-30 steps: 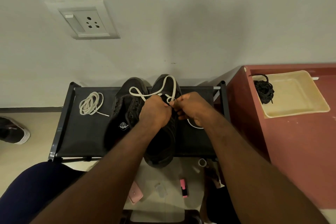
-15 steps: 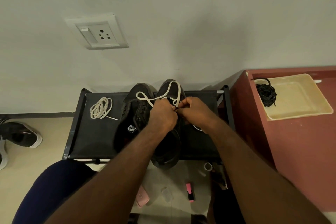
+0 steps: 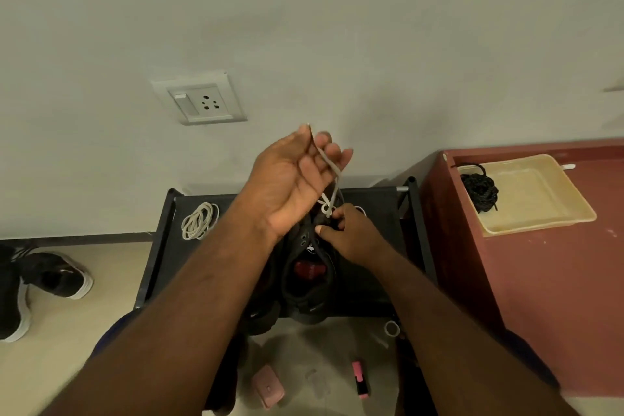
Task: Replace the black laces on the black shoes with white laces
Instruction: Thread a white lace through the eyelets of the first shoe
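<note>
A plain pale wall (image 3: 371,27) fills the upper view, with a white socket plate (image 3: 199,101) set in it. A dark skirting strip (image 3: 67,237) meets the beige floor (image 3: 84,280). A low black table (image 3: 378,199) stands against the wall, with a reddish-brown cabinet (image 3: 557,297) just beside it on the right

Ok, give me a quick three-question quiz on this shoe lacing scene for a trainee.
1. Where is the black lace bundle? A: in the cream tray; B: on the floor; C: hanging on the wall.
2. True or false: the coiled white lace lies in the tray.
3. Which hand holds the white lace up above the black shoe?
Key: 1 A. 2 False, it lies on the black rack. 3 The left hand; the right hand grips the shoe.
</note>
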Available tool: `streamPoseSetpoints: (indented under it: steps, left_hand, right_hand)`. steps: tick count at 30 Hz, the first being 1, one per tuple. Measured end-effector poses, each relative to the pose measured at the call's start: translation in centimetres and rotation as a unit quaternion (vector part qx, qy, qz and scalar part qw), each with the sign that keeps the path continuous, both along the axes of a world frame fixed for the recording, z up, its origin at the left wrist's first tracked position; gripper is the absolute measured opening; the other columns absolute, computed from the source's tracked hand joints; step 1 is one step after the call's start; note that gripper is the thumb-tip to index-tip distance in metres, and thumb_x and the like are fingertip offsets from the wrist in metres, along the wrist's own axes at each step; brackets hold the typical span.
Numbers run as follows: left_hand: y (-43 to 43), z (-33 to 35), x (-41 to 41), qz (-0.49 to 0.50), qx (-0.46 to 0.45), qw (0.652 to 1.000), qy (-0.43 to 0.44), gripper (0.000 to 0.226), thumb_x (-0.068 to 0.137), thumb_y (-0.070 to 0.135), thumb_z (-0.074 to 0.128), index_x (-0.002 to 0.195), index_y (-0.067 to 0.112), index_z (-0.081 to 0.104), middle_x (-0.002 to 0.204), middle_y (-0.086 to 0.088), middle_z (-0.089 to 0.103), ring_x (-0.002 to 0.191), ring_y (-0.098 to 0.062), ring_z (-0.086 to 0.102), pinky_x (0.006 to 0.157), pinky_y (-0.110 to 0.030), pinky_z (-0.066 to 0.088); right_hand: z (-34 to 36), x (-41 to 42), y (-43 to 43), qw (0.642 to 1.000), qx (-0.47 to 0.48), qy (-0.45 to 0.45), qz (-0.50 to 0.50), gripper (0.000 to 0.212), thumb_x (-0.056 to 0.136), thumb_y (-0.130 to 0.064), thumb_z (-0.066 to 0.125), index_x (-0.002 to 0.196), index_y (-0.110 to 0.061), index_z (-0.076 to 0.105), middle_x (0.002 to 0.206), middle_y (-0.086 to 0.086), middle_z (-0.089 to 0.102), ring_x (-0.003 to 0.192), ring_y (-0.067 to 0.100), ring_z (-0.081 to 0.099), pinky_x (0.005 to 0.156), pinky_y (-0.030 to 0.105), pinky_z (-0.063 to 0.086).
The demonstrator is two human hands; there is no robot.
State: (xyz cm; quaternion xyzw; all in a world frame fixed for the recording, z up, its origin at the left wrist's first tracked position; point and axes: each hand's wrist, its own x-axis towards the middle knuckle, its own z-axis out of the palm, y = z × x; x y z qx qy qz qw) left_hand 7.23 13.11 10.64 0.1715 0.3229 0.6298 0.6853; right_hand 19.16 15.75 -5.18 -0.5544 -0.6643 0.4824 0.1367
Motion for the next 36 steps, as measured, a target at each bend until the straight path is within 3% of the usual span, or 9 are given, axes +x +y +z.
streamPoseSetpoints:
  steps: [3, 5, 7, 9, 13, 21, 27, 33, 36]
  left_hand:
    - [-0.3, 3.7, 0.5, -0.013, 0.047, 0.999, 0.015, 0.022, 0.104, 0.016, 0.038, 0.083, 0.015, 0.044, 0.057, 0.006, 0.043, 0.044, -0.004, 0.036, 0.051, -0.020, 0.045]
    - [0.1, 2.9, 0.4, -0.005, 0.022, 0.934, 0.356, 0.016, 0.102, 0.014, 0.043, 0.088, 0.016, 0.049, 0.061, 0.008, 0.045, 0.045, -0.002, 0.035, 0.044, -0.016, 0.034]
    - [0.4, 0.0, -0.3, -0.040, -0.009, 0.695, 0.718, 0.009, 0.100, 0.018, 0.047, 0.097, 0.016, 0.055, 0.079, 0.005, 0.059, 0.062, -0.003, 0.051, 0.057, -0.015, 0.041]
    - [-0.2, -2.7, -1.2, -0.163, -0.074, 0.493, 0.852, 0.019, 0.098, 0.028, 0.052, 0.108, 0.013, 0.059, 0.104, -0.006, 0.065, 0.087, -0.018, 0.060, 0.074, -0.028, 0.047]
    - [-2.5, -6.0, -3.0, -0.380, -0.143, 0.311, 0.859, 0.043, 0.088, 0.041, 0.067, 0.118, 0.011, 0.062, 0.118, -0.008, 0.065, 0.112, -0.029, 0.061, 0.091, -0.040, 0.047]
    - [-1.9, -7.2, -4.1, -0.292, -0.106, 0.456, 0.834, 0.038, 0.095, 0.043, 0.053, 0.109, 0.009, 0.059, 0.111, -0.011, 0.064, 0.104, -0.030, 0.060, 0.082, -0.037, 0.045]
    - [-3.6, -9.7, -3.3, -0.294, -0.093, 0.465, 0.830, 0.026, 0.087, 0.027, 0.064, 0.107, 0.011, 0.057, 0.111, -0.008, 0.065, 0.101, -0.029, 0.062, 0.086, -0.041, 0.052]
    - [-3.4, -9.2, -5.2, -0.210, -0.084, 0.622, 0.750, 0.018, 0.095, 0.028, 0.057, 0.084, 0.014, 0.062, 0.078, -0.002, 0.064, 0.079, -0.020, 0.062, 0.064, -0.028, 0.045]
    - [-3.8, -7.1, -4.4, -0.151, -0.068, 0.755, 0.634, 0.021, 0.099, 0.026, 0.054, 0.088, 0.010, 0.064, 0.075, -0.002, 0.061, 0.071, -0.013, 0.056, 0.062, -0.024, 0.042]
  right_hand:
    - [-0.2, -0.1, -0.1, 1.000, -0.011, 0.001, -0.016, 0.030, 0.090, -0.036, 0.069, 0.111, -0.018, 0.056, 0.099, -0.002, 0.058, 0.093, 0.015, 0.060, 0.085, 0.034, 0.052]
    - [-0.3, -0.2, -0.2, 1.000, -0.003, -0.011, -0.022, 0.029, 0.091, -0.035, 0.067, 0.111, -0.017, 0.057, 0.101, 0.001, 0.061, 0.092, 0.017, 0.061, 0.085, 0.035, 0.052]
    - [-0.5, -0.4, -0.3, 0.999, 0.014, -0.023, -0.028, 0.029, 0.091, -0.034, 0.067, 0.109, -0.014, 0.057, 0.103, 0.005, 0.063, 0.094, 0.021, 0.063, 0.086, 0.038, 0.052]
    - [-0.5, -0.5, -0.3, 0.999, 0.028, -0.033, -0.025, 0.030, 0.091, -0.034, 0.067, 0.109, -0.012, 0.058, 0.105, 0.008, 0.065, 0.096, 0.024, 0.063, 0.086, 0.040, 0.051]
    - [-0.2, -0.6, -0.4, 0.999, 0.025, -0.035, -0.023, 0.033, 0.092, -0.034, 0.067, 0.112, -0.010, 0.058, 0.108, 0.009, 0.063, 0.101, 0.025, 0.061, 0.088, 0.039, 0.050]
    - [-0.4, -0.6, -0.9, 0.998, 0.022, -0.032, -0.047, 0.032, 0.091, -0.032, 0.069, 0.112, -0.010, 0.060, 0.107, 0.009, 0.063, 0.100, 0.025, 0.061, 0.089, 0.041, 0.050]
    - [-0.5, -0.9, -1.8, 0.998, 0.019, -0.027, -0.061, 0.030, 0.092, -0.033, 0.065, 0.116, -0.015, 0.062, 0.112, 0.008, 0.066, 0.104, 0.025, 0.063, 0.092, 0.041, 0.052]
    - [0.2, -0.9, -4.1, 1.000, 0.005, 0.025, -0.017, 0.049, 0.068, -0.042, 0.059, 0.116, -0.032, 0.063, 0.110, -0.004, 0.067, 0.100, 0.013, 0.066, 0.088, 0.044, 0.058]
    - [0.5, -1.5, -6.5, 0.999, 0.021, -0.028, 0.020, 0.073, 0.076, -0.039, 0.064, 0.145, -0.028, 0.042, 0.148, 0.002, 0.043, 0.132, 0.020, 0.047, 0.108, 0.047, 0.045]
